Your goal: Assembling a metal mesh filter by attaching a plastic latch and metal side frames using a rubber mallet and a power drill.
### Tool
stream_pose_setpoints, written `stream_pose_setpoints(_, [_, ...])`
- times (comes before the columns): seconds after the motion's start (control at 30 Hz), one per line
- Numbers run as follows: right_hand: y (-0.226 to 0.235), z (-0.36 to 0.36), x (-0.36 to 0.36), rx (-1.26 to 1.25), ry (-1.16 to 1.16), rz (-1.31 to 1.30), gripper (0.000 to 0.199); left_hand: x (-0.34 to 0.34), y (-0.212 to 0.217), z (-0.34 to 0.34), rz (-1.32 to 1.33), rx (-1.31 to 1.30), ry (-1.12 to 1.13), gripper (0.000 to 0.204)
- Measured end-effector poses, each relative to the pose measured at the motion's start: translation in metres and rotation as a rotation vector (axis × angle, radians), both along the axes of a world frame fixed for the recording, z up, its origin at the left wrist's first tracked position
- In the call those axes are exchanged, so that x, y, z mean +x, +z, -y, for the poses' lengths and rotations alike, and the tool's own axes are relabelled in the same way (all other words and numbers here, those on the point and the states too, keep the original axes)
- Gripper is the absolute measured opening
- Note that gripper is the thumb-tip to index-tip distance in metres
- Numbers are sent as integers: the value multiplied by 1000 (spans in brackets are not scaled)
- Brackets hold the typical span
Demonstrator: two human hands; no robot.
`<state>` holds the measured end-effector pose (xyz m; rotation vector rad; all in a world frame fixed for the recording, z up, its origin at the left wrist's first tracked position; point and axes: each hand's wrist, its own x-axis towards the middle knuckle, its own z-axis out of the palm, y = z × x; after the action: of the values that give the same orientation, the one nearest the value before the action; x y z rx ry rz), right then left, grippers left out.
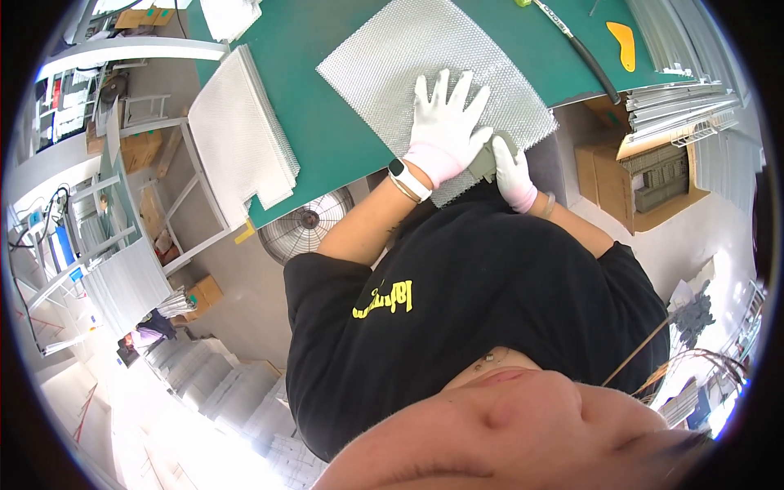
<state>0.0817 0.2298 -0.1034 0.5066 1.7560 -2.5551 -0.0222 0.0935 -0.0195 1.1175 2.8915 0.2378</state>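
Observation:
A silvery mesh sheet (392, 61) lies slantwise on the green table (327, 155), one corner reaching past the near edge toward my body. My left hand (445, 122), in a white glove, rests flat on the sheet with its fingers spread. Beside it, my gloved right hand (513, 173) is closed on a flat grey-green piece (483, 163) at the sheet's near edge. Part of that piece is hidden under both hands, so its full shape does not show.
A stack of mesh sheets (241, 131) lies at the table's left. Far right are a black-handled tool (592, 65) and a yellow flat tool (622, 45). A cardboard box (608, 184) of grey parts stands right of the table, below metal strips (678, 110). A round fan (306, 224) stands below the near left edge.

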Motion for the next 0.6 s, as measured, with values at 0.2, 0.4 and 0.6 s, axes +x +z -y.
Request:
stream_pose_setpoints(0.2, [27, -28, -22, -12, 679, 225, 35, -40, -4, 6, -48, 2, -210, 65])
stream_pose_setpoints(0.4, [-43, -154, -25, 1351, -581, -170, 20, -28, 22, 13, -72, -48, -224, 69])
stream_pose_setpoints(0.6, [-157, -416, 71, 550, -914, 617, 51, -53, 29, 21, 112, -44, -352, 64])
